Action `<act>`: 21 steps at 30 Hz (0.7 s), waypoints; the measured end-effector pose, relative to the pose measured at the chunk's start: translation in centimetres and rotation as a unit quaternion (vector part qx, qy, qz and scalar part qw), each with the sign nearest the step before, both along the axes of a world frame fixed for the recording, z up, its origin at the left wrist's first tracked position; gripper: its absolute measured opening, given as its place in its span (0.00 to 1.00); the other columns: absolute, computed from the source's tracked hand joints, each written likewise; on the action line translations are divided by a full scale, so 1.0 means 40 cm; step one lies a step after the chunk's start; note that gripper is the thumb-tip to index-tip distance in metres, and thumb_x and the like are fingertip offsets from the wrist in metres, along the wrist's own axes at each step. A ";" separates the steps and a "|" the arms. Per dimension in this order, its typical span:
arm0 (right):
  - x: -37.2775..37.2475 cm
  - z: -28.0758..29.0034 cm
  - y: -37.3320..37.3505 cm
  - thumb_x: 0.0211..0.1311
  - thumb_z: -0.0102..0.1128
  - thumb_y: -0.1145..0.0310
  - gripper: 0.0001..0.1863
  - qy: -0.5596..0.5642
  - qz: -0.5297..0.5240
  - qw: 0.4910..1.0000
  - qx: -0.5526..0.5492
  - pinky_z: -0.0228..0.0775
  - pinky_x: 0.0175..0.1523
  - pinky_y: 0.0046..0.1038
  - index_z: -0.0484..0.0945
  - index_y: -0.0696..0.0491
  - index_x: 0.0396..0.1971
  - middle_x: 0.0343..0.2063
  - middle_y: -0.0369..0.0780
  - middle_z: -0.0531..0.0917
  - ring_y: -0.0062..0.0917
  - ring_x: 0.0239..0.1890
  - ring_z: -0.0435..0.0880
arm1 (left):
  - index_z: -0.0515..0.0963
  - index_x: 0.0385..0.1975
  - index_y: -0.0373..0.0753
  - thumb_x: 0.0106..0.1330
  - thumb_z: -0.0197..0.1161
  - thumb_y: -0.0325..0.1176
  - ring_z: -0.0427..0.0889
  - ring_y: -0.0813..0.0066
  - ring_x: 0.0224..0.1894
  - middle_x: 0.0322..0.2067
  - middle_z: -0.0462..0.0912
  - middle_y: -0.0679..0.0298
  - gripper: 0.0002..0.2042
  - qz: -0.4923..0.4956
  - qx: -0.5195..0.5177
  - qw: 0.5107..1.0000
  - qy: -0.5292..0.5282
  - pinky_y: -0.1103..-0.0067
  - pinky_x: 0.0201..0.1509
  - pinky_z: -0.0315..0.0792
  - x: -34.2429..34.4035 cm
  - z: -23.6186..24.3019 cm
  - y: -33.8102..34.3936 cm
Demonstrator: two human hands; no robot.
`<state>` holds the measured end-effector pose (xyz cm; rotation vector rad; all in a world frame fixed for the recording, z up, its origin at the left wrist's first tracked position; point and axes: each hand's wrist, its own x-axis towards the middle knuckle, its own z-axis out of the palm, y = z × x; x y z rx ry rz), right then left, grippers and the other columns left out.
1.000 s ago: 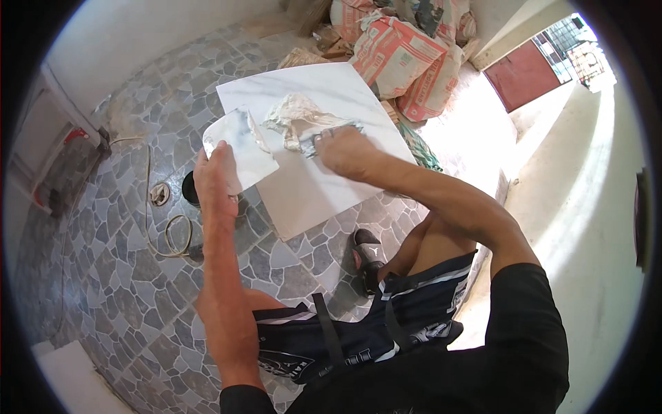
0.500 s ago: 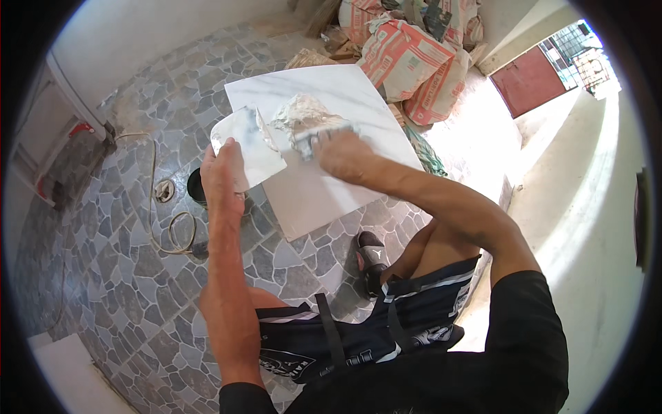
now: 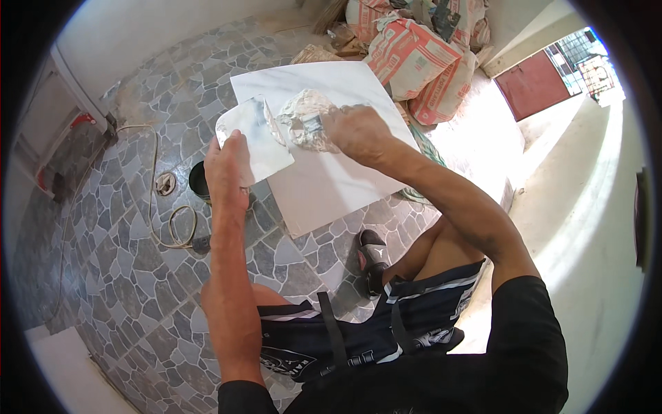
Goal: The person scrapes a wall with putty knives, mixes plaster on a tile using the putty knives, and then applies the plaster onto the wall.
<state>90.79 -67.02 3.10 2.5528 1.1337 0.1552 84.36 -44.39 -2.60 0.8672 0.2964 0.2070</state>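
A white mound of paste lies on a large white marble-patterned sheet. My left hand grips a smaller white board piece from its left side, with rough white material along the piece's right edge. Just right of that, my right hand is closed on a grey metal spreading tool at the mound, most of the tool hidden by fingers and paste.
Red-and-white sacks are piled behind the sheet. A dark bucket, a small round item and a coiled cable lie left on the stone-patterned floor. A red gate stands at upper right.
My right hand with the tool has moved upward, farther into the mound. My left hand and the board piece have shifted slightly up and right in the view.
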 end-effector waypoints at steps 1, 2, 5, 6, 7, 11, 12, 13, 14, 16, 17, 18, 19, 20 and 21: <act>0.006 -0.036 -0.004 0.57 0.54 0.71 0.08 -0.027 0.014 1.000 0.000 0.77 0.38 0.37 0.81 0.56 0.27 0.30 0.48 0.85 0.37 0.35 0.87 | 0.73 0.47 0.31 0.66 0.59 0.33 0.78 0.80 0.35 0.37 0.79 0.65 0.15 0.000 0.001 1.000 0.001 0.82 0.39 0.72 0.000 -0.008 0.001; 0.007 -0.042 -0.002 0.57 0.54 0.71 0.08 -0.028 0.016 0.999 0.001 0.77 0.38 0.37 0.81 0.56 0.27 0.30 0.48 0.85 0.37 0.35 0.87 | 0.74 0.47 0.31 0.66 0.59 0.33 0.78 0.80 0.35 0.37 0.79 0.65 0.14 0.003 -0.001 1.000 0.006 0.82 0.39 0.72 0.002 -0.013 0.004; 0.019 -0.024 -0.009 0.58 0.54 0.70 0.07 0.068 0.022 0.994 -0.082 0.77 0.33 0.37 0.76 0.55 0.35 0.28 0.45 0.83 0.36 0.32 0.85 | 0.74 0.47 0.31 0.66 0.59 0.33 0.78 0.80 0.35 0.37 0.79 0.65 0.14 0.007 0.000 1.000 0.003 0.83 0.38 0.72 0.009 -0.016 0.006; 0.028 0.017 -0.007 0.60 0.51 0.70 0.07 0.060 0.016 0.995 -0.073 0.77 0.33 0.38 0.76 0.56 0.34 0.27 0.45 0.83 0.37 0.31 0.85 | 0.74 0.47 0.31 0.66 0.59 0.33 0.78 0.81 0.35 0.37 0.79 0.65 0.14 0.002 0.003 1.000 -0.003 0.83 0.38 0.72 0.005 -0.015 0.002; 0.035 0.040 -0.006 0.62 0.49 0.70 0.08 0.052 0.009 0.996 -0.065 0.76 0.32 0.39 0.76 0.57 0.34 0.27 0.45 0.82 0.37 0.30 0.85 | 0.74 0.47 0.31 0.66 0.59 0.33 0.78 0.81 0.35 0.37 0.79 0.65 0.14 0.001 0.002 1.000 -0.001 0.83 0.38 0.72 0.000 -0.013 0.000; 0.019 -0.091 -0.032 0.64 0.48 0.70 0.08 0.030 0.033 0.997 -0.060 0.76 0.33 0.41 0.76 0.57 0.35 0.26 0.46 0.82 0.38 0.30 0.85 | 0.74 0.48 0.31 0.66 0.59 0.33 0.77 0.81 0.36 0.37 0.79 0.65 0.15 0.002 0.010 1.000 0.003 0.82 0.39 0.72 0.009 -0.016 0.002; 0.016 -0.049 -0.014 0.64 0.49 0.71 0.07 0.080 0.013 0.994 -0.075 0.76 0.32 0.39 0.76 0.57 0.35 0.25 0.46 0.82 0.38 0.29 0.84 | 0.73 0.48 0.31 0.66 0.59 0.33 0.77 0.81 0.36 0.38 0.79 0.64 0.15 0.003 0.020 1.000 0.009 0.82 0.39 0.72 0.005 -0.021 0.009; 0.019 -0.018 -0.001 0.64 0.49 0.71 0.07 0.082 0.020 0.994 -0.073 0.76 0.32 0.39 0.76 0.57 0.35 0.25 0.46 0.82 0.38 0.29 0.84 | 0.73 0.48 0.31 0.66 0.59 0.33 0.77 0.81 0.36 0.38 0.79 0.64 0.15 0.009 0.023 1.000 0.012 0.82 0.39 0.72 0.002 -0.023 0.018; 0.022 0.016 -0.012 0.64 0.48 0.71 0.08 0.065 0.000 0.997 -0.044 0.76 0.32 0.40 0.76 0.57 0.35 0.25 0.46 0.82 0.38 0.29 0.84 | 0.73 0.48 0.31 0.66 0.59 0.33 0.77 0.81 0.36 0.38 0.79 0.65 0.15 0.004 0.018 1.000 0.010 0.82 0.39 0.72 0.002 -0.009 0.008; 0.038 -0.002 -0.035 0.63 0.47 0.71 0.08 -0.005 -0.005 1.000 0.002 0.76 0.33 0.40 0.76 0.56 0.35 0.26 0.47 0.83 0.39 0.30 0.85 | 0.73 0.48 0.31 0.66 0.59 0.33 0.77 0.81 0.36 0.38 0.79 0.65 0.15 -0.003 0.010 1.000 0.009 0.82 0.40 0.72 0.001 -0.003 -0.008; 0.031 -0.029 -0.046 0.63 0.47 0.71 0.08 -0.006 -0.007 1.000 0.002 0.76 0.33 0.40 0.76 0.56 0.35 0.26 0.47 0.83 0.39 0.30 0.85 | 0.73 0.48 0.31 0.66 0.58 0.33 0.77 0.81 0.36 0.37 0.79 0.65 0.15 0.001 0.001 1.000 0.014 0.82 0.39 0.72 0.001 -0.002 -0.008; 0.020 -0.051 -0.045 0.63 0.49 0.71 0.08 0.009 0.014 0.999 -0.033 0.76 0.33 0.40 0.76 0.56 0.34 0.26 0.47 0.82 0.38 0.30 0.85 | 0.73 0.48 0.31 0.66 0.58 0.33 0.78 0.81 0.36 0.37 0.79 0.65 0.15 0.009 -0.008 1.000 0.019 0.82 0.39 0.72 0.004 -0.004 -0.003; 0.019 -0.067 -0.046 0.62 0.50 0.70 0.07 0.025 0.036 0.997 -0.069 0.76 0.33 0.40 0.77 0.55 0.34 0.26 0.47 0.82 0.37 0.30 0.85 | 0.73 0.48 0.31 0.66 0.58 0.33 0.78 0.81 0.36 0.37 0.79 0.65 0.15 0.009 -0.007 1.000 0.018 0.82 0.39 0.72 0.008 -0.007 0.000; 0.026 -0.030 -0.018 0.62 0.50 0.70 0.08 0.106 -0.015 0.990 -0.086 0.77 0.33 0.38 0.77 0.55 0.33 0.26 0.46 0.82 0.36 0.30 0.85 | 0.73 0.48 0.31 0.66 0.58 0.33 0.78 0.80 0.36 0.37 0.79 0.65 0.15 0.009 0.007 1.000 0.015 0.82 0.39 0.72 0.005 -0.019 0.015; 0.035 0.000 -0.025 0.62 0.50 0.70 0.08 0.107 -0.016 0.990 -0.089 0.77 0.33 0.38 0.77 0.55 0.33 0.26 0.46 0.82 0.36 0.30 0.85 | 0.73 0.48 0.31 0.66 0.59 0.33 0.78 0.80 0.36 0.37 0.79 0.64 0.15 0.001 0.013 1.000 0.009 0.82 0.39 0.72 0.004 -0.018 0.009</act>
